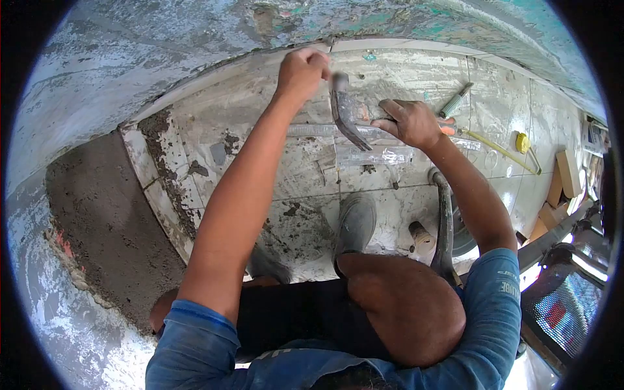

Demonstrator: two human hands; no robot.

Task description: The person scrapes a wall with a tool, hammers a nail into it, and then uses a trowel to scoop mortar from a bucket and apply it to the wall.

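Observation:
My right hand (411, 123) is wrapped round the handle of a claw hammer (344, 114); the orange end of the handle shows past the fist. The hammer's head is raised over the tiles, striking face toward the wall and claw toward me. To the left of the head, my left hand (304, 73) is closed with fingers pinched together, close to the foot of the wall (214, 39). Whatever those fingers hold, if anything, is hidden. Below the hammer lie a long flat strip (309, 130) and a clear plastic packet (383, 156) on the tiled floor (305, 175).
Wet mortar (110, 208) fills the corner at left, bordered by a tile edge (140, 156). At right lie a green-handled tool (456, 101), a yellow tape measure (522, 143) and cardboard (567, 174). A bent metal bar (445, 224) and a cup (422, 237) are near my boots (357, 221).

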